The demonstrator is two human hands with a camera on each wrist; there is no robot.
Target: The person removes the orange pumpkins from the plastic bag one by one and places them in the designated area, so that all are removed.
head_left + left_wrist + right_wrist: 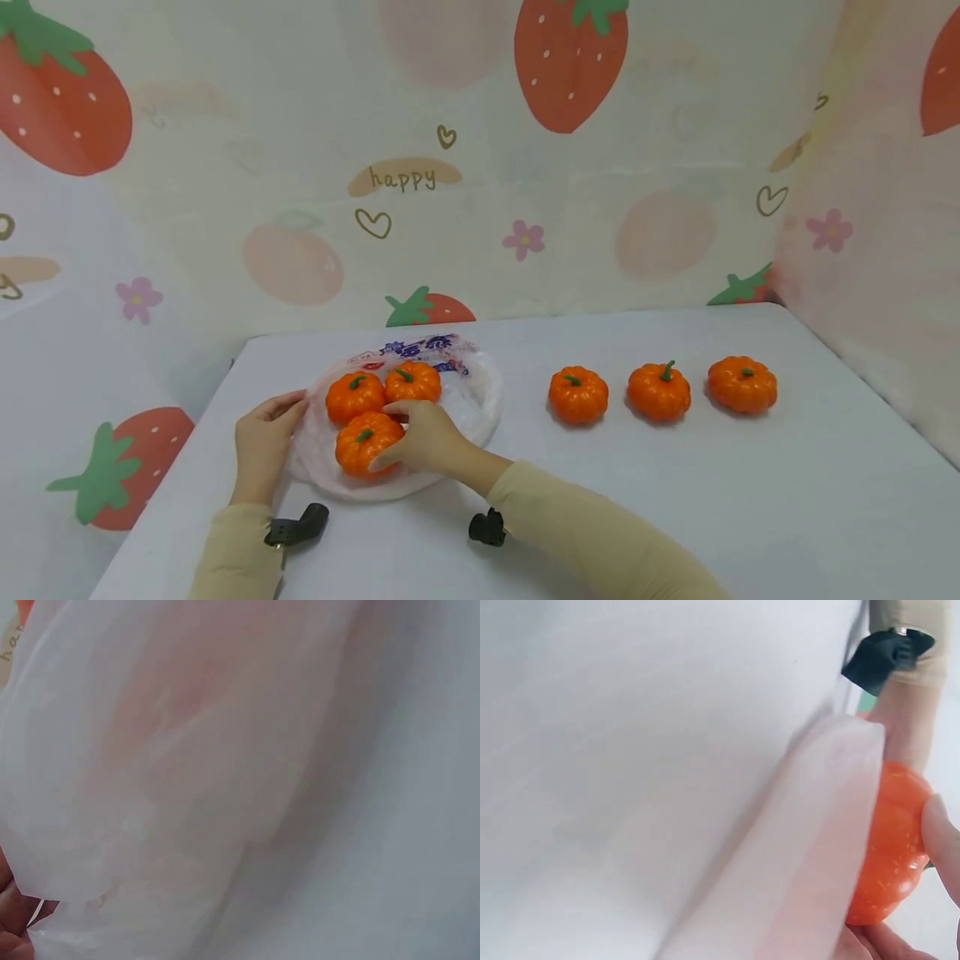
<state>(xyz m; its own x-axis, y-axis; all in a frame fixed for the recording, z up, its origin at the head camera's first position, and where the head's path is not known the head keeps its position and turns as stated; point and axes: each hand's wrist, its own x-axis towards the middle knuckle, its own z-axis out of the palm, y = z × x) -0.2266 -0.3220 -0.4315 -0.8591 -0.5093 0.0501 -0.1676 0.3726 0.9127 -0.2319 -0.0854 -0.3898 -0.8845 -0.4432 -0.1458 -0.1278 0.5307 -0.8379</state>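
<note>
A thin white plastic bag with blue and red print lies spread open on the table, its rim raised in a ring. Three small orange pumpkins sit inside it: a back-left pumpkin, a back-right pumpkin and a front pumpkin. My right hand grips the front pumpkin between thumb and fingers; the right wrist view shows this pumpkin behind the bag's edge. At the bag's left rim, my left hand pinches the plastic, which fills most of the left wrist view.
Three more orange pumpkins stand in a row right of the bag: a near one, a middle one and a far-right one. A patterned cloth backdrop rises behind the white table. Each wrist carries a black camera mount.
</note>
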